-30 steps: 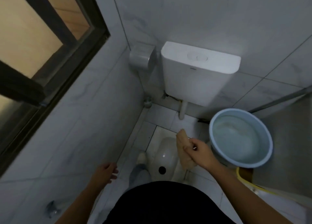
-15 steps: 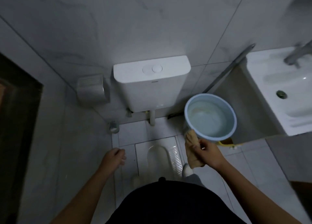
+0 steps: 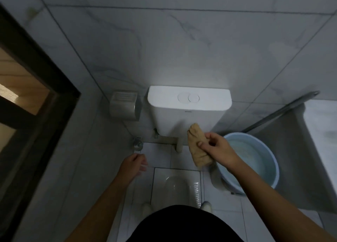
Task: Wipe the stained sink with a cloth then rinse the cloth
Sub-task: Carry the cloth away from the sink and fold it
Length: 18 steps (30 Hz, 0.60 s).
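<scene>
My right hand grips a tan cloth that hangs bunched in front of the white toilet cistern. My left hand hovers over the floor tiles to the left, fingers loosely curled and holding nothing. A pale strip at the far right edge is the white sink, blurred and mostly cut off. Just right of my right hand stands a light-blue basin with water in it.
A squat toilet pan is set in the floor below my hands. A metal paper holder hangs on the wall left of the cistern. A dark-framed door fills the left side. A metal rail slants along the right wall.
The view has swung left, so the sink has slid almost out of sight at the right. My right hand has lifted the cloth up in front of the cistern.
</scene>
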{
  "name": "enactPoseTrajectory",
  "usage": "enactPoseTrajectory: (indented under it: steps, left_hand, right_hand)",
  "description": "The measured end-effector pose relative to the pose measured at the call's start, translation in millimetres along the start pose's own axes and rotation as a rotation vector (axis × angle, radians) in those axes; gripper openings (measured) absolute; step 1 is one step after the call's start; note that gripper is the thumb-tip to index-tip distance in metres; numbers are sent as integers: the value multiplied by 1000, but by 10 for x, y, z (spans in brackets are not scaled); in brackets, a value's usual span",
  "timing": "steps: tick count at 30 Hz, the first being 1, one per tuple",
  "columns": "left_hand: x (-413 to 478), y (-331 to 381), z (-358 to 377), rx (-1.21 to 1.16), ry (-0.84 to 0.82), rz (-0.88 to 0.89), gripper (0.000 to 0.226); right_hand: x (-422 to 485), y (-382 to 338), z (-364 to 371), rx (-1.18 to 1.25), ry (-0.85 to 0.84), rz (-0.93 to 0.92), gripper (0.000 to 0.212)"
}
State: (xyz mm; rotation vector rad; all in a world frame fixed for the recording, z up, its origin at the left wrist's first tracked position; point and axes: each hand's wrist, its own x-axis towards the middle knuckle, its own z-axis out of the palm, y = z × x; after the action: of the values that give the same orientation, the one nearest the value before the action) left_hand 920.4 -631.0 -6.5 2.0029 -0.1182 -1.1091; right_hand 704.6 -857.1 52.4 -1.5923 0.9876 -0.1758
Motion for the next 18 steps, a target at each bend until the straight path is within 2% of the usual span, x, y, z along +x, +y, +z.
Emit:
enactPoseTrajectory:
  steps: [3, 6, 8, 11, 15, 18]
  left_hand:
    - [-46, 402, 27, -46, 15, 87, 23]
    - [-99, 964, 5, -131, -20, 147, 27]
    - [-207, 1393, 5, -234, -68, 181, 29]
    - [-523, 1954, 87, -211, -163, 319, 28]
    - [-790, 2340, 206, -302, -286, 447, 23]
    - [-811, 2421, 217, -321, -180, 525, 7]
  right_hand:
    - [94, -418, -119, 9, -61, -71, 22]
    - [145, -900, -240, 3, -51, -195, 20]
    - [126, -1207, -293, 17, -52, -275, 20]
    - [47, -1572, -299, 79, -80, -361, 21]
    - [10, -1819, -212, 97, -80, -451, 25]
    - [-26, -1881, -155, 75, 7, -472, 30]
